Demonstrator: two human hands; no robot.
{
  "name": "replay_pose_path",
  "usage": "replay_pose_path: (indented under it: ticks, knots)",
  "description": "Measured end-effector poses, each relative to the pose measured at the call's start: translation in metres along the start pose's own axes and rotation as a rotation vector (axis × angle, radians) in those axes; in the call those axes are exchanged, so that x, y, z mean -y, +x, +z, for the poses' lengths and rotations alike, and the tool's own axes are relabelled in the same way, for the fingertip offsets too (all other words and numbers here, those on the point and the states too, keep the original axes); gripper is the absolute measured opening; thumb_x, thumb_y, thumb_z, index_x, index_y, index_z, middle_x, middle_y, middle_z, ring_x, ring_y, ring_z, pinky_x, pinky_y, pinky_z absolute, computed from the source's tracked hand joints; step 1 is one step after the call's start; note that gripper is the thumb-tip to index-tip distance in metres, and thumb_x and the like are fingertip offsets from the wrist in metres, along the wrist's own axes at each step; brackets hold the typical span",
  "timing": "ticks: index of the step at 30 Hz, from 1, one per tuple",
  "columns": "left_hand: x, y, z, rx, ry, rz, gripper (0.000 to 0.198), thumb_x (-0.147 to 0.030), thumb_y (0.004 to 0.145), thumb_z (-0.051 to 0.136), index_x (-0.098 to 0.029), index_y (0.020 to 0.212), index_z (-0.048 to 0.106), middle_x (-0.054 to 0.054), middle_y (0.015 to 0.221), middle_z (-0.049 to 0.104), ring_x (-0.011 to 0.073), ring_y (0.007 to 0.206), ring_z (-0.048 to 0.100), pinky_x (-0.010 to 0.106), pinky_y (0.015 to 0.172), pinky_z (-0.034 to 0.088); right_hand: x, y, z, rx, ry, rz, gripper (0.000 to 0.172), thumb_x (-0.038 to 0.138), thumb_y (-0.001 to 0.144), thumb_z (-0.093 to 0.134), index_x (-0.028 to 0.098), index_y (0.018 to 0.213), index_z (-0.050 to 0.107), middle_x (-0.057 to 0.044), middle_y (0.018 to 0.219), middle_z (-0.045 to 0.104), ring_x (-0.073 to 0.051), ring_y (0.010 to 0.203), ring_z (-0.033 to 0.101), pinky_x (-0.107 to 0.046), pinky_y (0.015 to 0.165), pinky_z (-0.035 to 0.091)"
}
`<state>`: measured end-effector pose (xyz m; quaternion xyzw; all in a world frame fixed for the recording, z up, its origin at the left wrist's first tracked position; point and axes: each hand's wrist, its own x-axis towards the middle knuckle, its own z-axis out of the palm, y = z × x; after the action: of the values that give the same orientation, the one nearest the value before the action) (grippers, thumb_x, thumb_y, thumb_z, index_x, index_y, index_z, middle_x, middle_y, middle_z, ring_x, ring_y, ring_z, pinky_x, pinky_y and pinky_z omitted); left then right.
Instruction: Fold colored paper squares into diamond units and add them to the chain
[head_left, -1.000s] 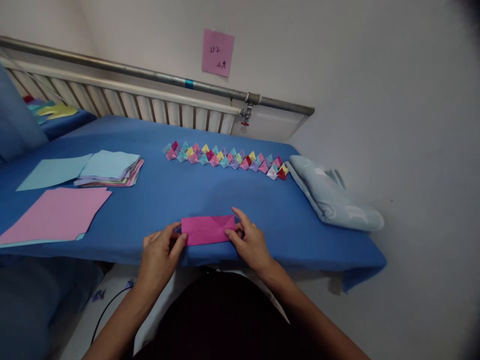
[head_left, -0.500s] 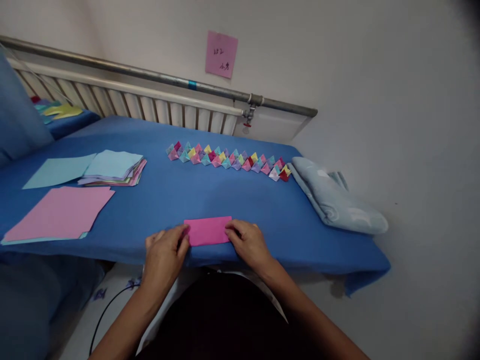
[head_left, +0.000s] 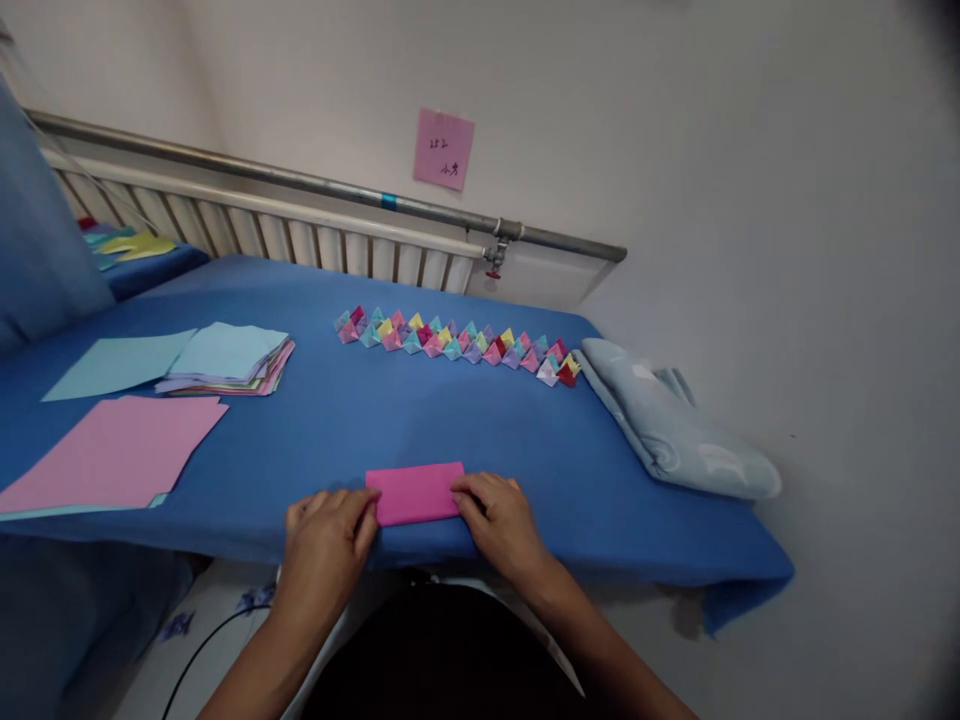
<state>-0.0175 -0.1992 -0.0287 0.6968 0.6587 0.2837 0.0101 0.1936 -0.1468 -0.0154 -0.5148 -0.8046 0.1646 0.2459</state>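
Note:
A bright pink sheet of paper (head_left: 417,494), folded into a rectangle, lies near the front edge of the blue-covered table. My left hand (head_left: 326,535) pinches its left end between thumb and fingers. At the opposite end, my right hand (head_left: 501,520) grips the paper's right edge the same way. Beyond the hands runs a row of small folded paper pieces (head_left: 450,343) in pink, yellow, purple and turquoise, set close together.
To the left lie a stack of coloured paper (head_left: 229,352), a turquoise sheet (head_left: 112,366) and pink sheets (head_left: 112,452). A folded light-blue cloth (head_left: 675,425) rests at the right end. Behind the table (head_left: 300,430) are a radiator (head_left: 285,236) and a metal pipe (head_left: 300,182).
The whole view has shifted, so everything on the table appears slightly lower. Both hands still hold the pink paper at its ends, with hardly any other movement.

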Motion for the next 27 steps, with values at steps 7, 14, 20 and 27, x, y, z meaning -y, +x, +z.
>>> replay_pose_path:
  ticks: [7, 14, 20, 27]
  knots:
    - [0.012, -0.003, 0.006, 0.004, 0.022, 0.072, 0.022, -0.029, 0.091, 0.047, -0.025, 0.102, 0.065, 0.000, 0.077, 0.070, 0.0196, 0.073, 0.061, 0.036, 0.075, 0.034, -0.004, 0.001, 0.000, 0.024, -0.017, -0.006, 0.014, 0.018, 0.087, 0.054, 0.022, 0.089, 0.067, -0.001, 0.085, 0.071, -0.016, 0.080, 0.062, -0.030, 0.073, 0.035]
    - [0.012, -0.002, 0.005, -0.012, 0.056, 0.091, 0.023, -0.029, 0.093, 0.044, -0.023, 0.104, 0.063, -0.001, 0.073, 0.067, 0.0186, 0.070, 0.061, 0.034, 0.072, 0.035, -0.006, 0.003, -0.002, 0.036, -0.033, -0.039, 0.015, 0.020, 0.090, 0.052, 0.021, 0.092, 0.067, -0.002, 0.084, 0.070, -0.017, 0.076, 0.061, -0.031, 0.072, 0.035]
    - [0.011, -0.001, 0.003, 0.008, 0.047, 0.088, 0.025, -0.031, 0.094, 0.043, -0.023, 0.107, 0.062, 0.000, 0.074, 0.067, 0.0184, 0.070, 0.061, 0.034, 0.073, 0.036, -0.006, 0.005, -0.007, 0.067, -0.072, -0.046, 0.018, 0.023, 0.093, 0.048, 0.022, 0.092, 0.065, -0.001, 0.076, 0.068, -0.017, 0.069, 0.059, -0.030, 0.067, 0.034]
    - [0.009, -0.002, 0.002, 0.063, 0.053, 0.047, 0.029, -0.035, 0.095, 0.039, -0.022, 0.108, 0.062, 0.001, 0.076, 0.068, 0.0200, 0.070, 0.060, 0.036, 0.073, 0.036, -0.007, 0.005, -0.005, 0.031, -0.071, -0.079, 0.021, 0.024, 0.095, 0.044, 0.021, 0.095, 0.065, -0.002, 0.077, 0.068, -0.017, 0.070, 0.059, -0.031, 0.068, 0.035]
